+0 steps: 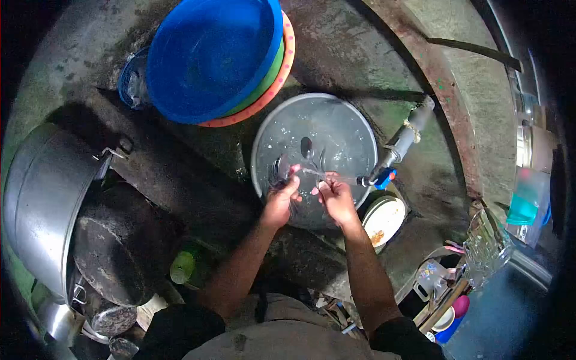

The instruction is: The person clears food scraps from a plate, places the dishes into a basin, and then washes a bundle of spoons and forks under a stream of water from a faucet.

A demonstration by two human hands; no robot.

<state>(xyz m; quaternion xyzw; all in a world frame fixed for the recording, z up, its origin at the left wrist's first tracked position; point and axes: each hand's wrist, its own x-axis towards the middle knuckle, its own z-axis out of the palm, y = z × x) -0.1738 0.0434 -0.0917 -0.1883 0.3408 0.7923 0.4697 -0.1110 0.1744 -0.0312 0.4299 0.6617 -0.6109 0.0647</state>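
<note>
My left hand (279,203) is over the near part of a round grey basin (257,171) of water, fingers closed in a pinch. A shiny, rounded shape, blurred by water, shows at its fingertips; I cannot tell what it is. Close beside it, my right hand (337,201) has its thumb and fingers curled together, and what they hold is hidden. A thin stream of water (348,179) runs from the tap (391,155) across the fingers of both hands. Beyond the hands, a dark oval thing (306,147) shows in the water.
A blue tub (210,57) is stacked on green and orange ones at the back. Large metal pots (45,210) stand at the left, near a green cup (182,267). Right of the basin sits a white plate with food scraps (386,221); a blue valve handle (384,179) is nearby.
</note>
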